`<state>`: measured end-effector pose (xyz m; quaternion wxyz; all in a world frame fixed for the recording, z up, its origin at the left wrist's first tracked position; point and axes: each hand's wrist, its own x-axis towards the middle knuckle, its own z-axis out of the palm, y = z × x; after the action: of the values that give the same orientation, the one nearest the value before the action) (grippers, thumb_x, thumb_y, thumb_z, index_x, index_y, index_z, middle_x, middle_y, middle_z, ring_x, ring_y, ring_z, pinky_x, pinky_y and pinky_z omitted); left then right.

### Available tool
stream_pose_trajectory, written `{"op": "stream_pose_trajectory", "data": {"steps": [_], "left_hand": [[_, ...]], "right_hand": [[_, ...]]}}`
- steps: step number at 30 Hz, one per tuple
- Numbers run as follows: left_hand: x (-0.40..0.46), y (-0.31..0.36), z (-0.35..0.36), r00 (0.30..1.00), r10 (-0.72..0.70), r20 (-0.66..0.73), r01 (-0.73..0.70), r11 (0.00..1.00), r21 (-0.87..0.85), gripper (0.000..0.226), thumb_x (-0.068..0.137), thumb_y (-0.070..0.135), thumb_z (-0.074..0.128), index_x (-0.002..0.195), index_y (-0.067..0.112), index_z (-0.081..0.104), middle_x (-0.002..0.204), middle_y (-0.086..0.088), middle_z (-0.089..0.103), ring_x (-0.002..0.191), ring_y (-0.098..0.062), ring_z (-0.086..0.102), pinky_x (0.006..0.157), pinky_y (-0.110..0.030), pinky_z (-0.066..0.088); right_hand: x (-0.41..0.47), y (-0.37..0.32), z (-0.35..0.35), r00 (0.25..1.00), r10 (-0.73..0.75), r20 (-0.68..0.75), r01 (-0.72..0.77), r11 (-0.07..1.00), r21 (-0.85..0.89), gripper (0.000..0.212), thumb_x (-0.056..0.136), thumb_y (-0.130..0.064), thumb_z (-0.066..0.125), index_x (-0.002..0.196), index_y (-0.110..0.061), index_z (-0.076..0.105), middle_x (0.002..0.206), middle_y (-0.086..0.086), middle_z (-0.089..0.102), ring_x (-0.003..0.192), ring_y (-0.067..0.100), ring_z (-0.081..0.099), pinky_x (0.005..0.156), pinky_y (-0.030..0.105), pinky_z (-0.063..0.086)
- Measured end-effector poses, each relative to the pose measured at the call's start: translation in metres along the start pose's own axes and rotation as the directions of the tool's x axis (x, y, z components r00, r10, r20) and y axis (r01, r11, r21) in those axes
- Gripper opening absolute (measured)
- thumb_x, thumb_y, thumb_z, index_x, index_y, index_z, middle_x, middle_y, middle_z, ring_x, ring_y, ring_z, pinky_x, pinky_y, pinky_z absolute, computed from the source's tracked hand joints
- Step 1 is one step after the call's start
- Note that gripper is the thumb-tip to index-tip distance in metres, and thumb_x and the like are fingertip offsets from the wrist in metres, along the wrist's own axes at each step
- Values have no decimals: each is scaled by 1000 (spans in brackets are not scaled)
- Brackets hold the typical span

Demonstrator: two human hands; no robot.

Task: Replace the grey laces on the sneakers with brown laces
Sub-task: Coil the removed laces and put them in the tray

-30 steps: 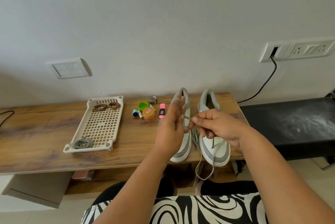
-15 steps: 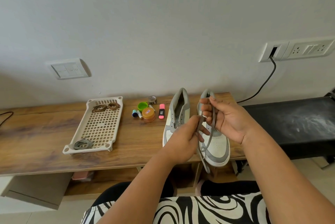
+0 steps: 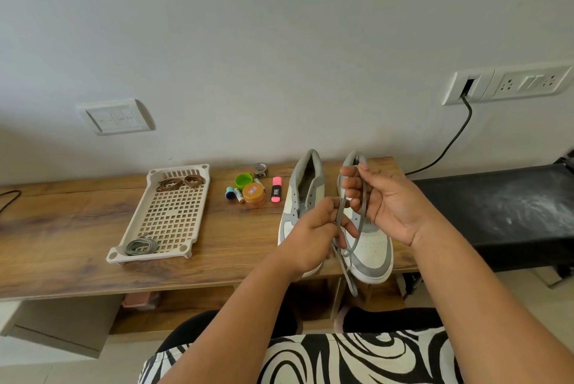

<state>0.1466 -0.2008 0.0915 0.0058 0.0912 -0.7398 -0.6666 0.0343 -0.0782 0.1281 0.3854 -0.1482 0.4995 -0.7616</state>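
Both hands [image 3: 313, 233] [image 3: 383, 203] grip grey lace [image 3: 357, 222] above wooden table [image 3: 77, 247], white wall [image 3: 279, 41].

The grey lace [image 3: 360, 206] now loops round the raised right hand [image 3: 385, 206]; the left hand [image 3: 313, 234] has dropped to pinch it.

Bare wooden worktop [image 3: 62, 237] lies open left of the perforated cream plastic tray [image 3: 167, 212]. Between tray and grey-and-white sneakers [image 3: 369, 247], a cluster of small jars and a pink highlighter [image 3: 276, 189] crowds the back; the front strip stays passable.
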Motion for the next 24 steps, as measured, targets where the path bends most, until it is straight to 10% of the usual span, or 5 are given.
{"op": "stream_pose_trajectory", "data": {"steps": [12, 17, 19, 22, 24], "left_hand": [[-6, 6, 3, 999, 49, 12, -49, 999, 14, 26, 96, -7, 32, 111, -13, 52, 71, -7, 41, 52, -1, 39, 51, -10, 33], [-5, 6, 3, 992, 115, -59, -114, 993, 7, 27, 106, 17, 39, 105, 5, 64, 61, 2, 44, 47, -1, 37, 50, -10, 33], [-4, 7, 1, 991, 87, -103, -96, 991, -91, 27, 106, 15, 39, 105, 2, 63, 60, 1, 47, 46, -1, 36, 48, -10, 32], [-3, 10, -5, 991, 27, -132, -62, 960, -274, 28, 106, 16, 38, 104, 1, 62, 61, -1, 55, 43, -3, 33, 44, -13, 29], [-3, 12, -9, 990, -15, -140, -40, 925, -379, 28, 106, 19, 40, 101, 5, 64, 61, 0, 57, 42, -5, 31, 42, -13, 26]], "right_hand": [[7, 6, -3, 992, 81, -99, -89, 993, -80, 27, 102, -21, 46, 101, -7, 69, 76, 0, 70, 67, 7, 63, 64, 22, 49], [9, 9, -7, 973, 60, -223, -104, 976, -191, 24, 100, -25, 52, 98, -9, 70, 71, -1, 66, 65, 9, 59, 68, 28, 45], [12, 14, -13, 936, -6, -351, -188, 836, -516, 23, 99, -34, 55, 102, -14, 66, 89, 0, 66, 81, 13, 62, 72, 30, 45], [12, 21, -23, 928, -206, -310, -263, 226, -938, 41, 95, -37, 60, 133, -29, 48, 131, -1, 51, 124, 22, 48, 97, 38, 41], [12, 19, -20, 977, -165, -136, -64, 380, -923, 46, 94, -27, 62, 136, -37, 46, 139, -10, 47, 132, 13, 42, 105, 36, 36]]}}
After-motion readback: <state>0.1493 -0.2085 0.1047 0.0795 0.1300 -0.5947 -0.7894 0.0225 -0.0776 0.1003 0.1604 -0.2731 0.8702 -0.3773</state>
